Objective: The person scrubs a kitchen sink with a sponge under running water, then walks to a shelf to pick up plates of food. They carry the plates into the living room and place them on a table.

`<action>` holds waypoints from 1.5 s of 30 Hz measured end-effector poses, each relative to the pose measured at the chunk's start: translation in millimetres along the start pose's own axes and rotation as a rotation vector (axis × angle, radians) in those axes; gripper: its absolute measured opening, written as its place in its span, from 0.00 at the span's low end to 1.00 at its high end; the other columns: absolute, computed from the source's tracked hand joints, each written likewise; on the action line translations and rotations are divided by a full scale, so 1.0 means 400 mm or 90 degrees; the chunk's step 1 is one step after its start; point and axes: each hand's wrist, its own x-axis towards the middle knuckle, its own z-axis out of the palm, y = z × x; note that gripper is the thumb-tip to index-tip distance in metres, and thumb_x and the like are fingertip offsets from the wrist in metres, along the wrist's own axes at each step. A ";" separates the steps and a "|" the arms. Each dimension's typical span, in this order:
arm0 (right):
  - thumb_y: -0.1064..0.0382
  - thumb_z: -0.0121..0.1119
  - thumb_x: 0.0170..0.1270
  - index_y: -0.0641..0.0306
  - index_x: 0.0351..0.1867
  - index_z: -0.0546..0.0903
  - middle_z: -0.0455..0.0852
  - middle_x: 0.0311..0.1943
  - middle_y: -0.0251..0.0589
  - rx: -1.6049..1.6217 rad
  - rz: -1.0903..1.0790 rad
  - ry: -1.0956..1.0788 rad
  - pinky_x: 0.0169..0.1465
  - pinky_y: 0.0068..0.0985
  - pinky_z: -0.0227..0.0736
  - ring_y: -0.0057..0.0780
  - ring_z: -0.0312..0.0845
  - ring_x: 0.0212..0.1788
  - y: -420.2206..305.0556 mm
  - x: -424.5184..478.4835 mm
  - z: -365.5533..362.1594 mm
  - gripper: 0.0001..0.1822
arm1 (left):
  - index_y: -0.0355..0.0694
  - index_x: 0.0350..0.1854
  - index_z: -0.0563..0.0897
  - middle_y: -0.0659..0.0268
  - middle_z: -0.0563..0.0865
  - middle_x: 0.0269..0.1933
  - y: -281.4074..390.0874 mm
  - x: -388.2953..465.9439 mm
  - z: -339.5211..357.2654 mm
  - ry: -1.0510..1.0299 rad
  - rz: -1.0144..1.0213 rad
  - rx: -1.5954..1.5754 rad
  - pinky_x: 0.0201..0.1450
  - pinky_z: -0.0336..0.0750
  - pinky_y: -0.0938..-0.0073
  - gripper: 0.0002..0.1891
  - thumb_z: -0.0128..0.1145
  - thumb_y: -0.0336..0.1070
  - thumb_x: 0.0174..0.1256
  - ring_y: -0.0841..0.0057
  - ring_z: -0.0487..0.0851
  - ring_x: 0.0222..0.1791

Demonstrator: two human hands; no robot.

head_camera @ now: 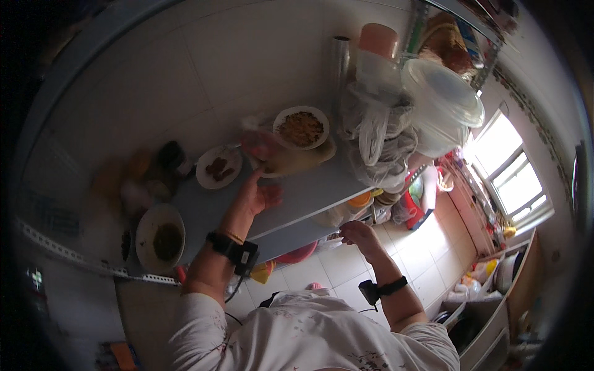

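My left hand (262, 195) is over the grey shelf (297, 190), fingers apart and holding nothing, its thumb near a pale dish that lies partly under a yellowish board or tray (301, 160). A white bowl of crumbly brown food (300, 128) stands at the back by that board, with a red item in clear plastic (260, 143) beside it. Left of my hand is a white plate with dark red pieces (219, 168). A larger white bowl with dark green contents (160, 239) stands at the shelf's left end. My right hand (356, 234) hangs in front of the shelf edge, fingers curled; its grip is unclear.
Crumpled clear plastic bags (383, 143), lidded plastic tubs (441, 102) and an upright foil-like roll (340, 69) crowd the shelf's right end. Dark jars (171, 155) are at the back left. Below are a lower shelf and a red basin (297, 252). An open drawer unit (482, 306) stands right.
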 end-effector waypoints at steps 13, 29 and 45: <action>0.64 0.50 0.58 0.66 0.40 0.75 0.80 0.30 0.36 0.042 -0.008 -0.130 0.36 0.17 0.68 0.20 0.74 0.31 -0.031 0.089 -0.118 0.11 | 0.36 0.50 0.66 0.57 0.78 0.38 -0.066 0.009 0.029 -0.011 0.117 -0.045 0.31 0.79 0.69 0.20 0.51 0.41 0.58 0.70 0.80 0.32; 0.59 0.45 0.63 0.65 0.49 0.71 0.75 0.28 0.31 0.096 -0.087 -0.003 0.30 0.15 0.65 0.16 0.69 0.27 -0.140 0.202 -0.022 0.16 | 0.41 0.49 0.69 0.58 0.77 0.41 -0.246 -0.290 -0.077 0.061 0.038 -0.083 0.36 0.77 0.67 0.21 0.54 0.41 0.53 0.65 0.79 0.34; 0.61 0.51 0.58 0.66 0.37 0.77 0.75 0.20 0.30 -0.096 -0.084 -0.028 0.21 0.15 0.62 0.14 0.66 0.19 -0.201 0.303 0.035 0.12 | 0.39 0.45 0.73 0.61 0.80 0.36 -0.209 -0.295 -0.079 0.009 0.036 -0.032 0.36 0.77 0.71 0.20 0.57 0.42 0.51 0.72 0.80 0.32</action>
